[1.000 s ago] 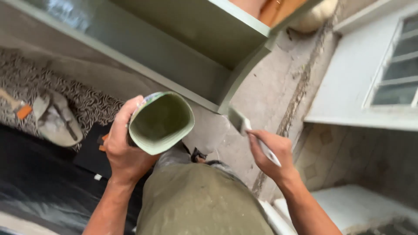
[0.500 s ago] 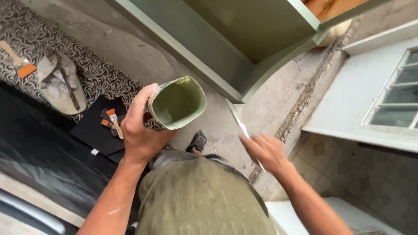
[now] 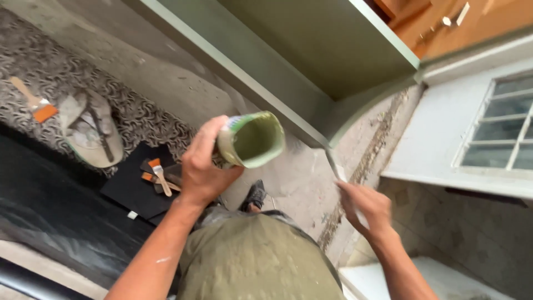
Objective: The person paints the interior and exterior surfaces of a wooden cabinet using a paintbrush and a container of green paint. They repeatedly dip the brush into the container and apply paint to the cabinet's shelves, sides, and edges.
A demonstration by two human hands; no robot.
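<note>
Gripping a green paint cup (image 3: 250,139) in the left hand (image 3: 202,166), fingers wrapped around its wall, tilted above the floor (image 3: 300,183); probably light, slippery, spillable. Closing the right hand (image 3: 363,205) around a thin brush (image 3: 333,165) by its handle, bristles touching the green shelf (image 3: 311,66) edge.

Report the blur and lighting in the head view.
Head view: the right hand and the brush it holds are smeared by motion; the left hand and green paint can are sharper; even daylight, soft shadows; the floor at lower left is dark.
</note>
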